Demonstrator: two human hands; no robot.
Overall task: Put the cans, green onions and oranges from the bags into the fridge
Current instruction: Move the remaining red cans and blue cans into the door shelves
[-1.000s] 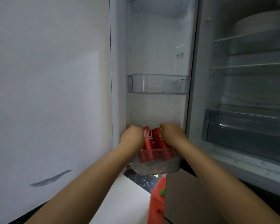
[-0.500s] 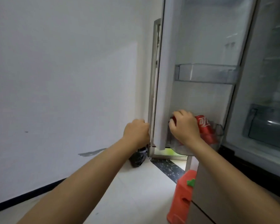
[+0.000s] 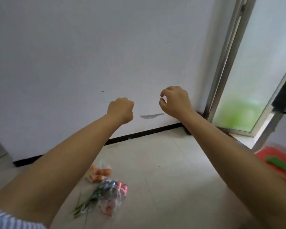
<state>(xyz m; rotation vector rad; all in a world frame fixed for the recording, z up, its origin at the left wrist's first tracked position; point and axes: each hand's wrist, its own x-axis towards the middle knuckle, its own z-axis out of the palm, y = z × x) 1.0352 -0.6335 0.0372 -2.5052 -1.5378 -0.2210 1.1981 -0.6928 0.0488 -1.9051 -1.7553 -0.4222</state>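
Both hands empty, left (image 3: pixel 120 111) fisted, right (image 3: pixel 174 101) loosely curled, raised over floor bags (image 3: pixel 109 195), likely for another reach.

Both hands (image 3: pixel 174 101) off the cans; now empty-fisted

Wall (image 3: pixel 73 55), upper left: matt painted finish with a grey scuff (image 3: pixel 151 116). Floor (image 3: pixel 163 162): smooth pale tile, slight sheen. Bags (image 3: pixel 112 199), lower centre: thin, clear, glossy plastic. Door frame (image 3: pixel 224 55), right: brushed metal; its pane (image 3: pixel 254 71): frosted glass. Sleeve (image 3: pixel 8 219), lower left: striped cloth.
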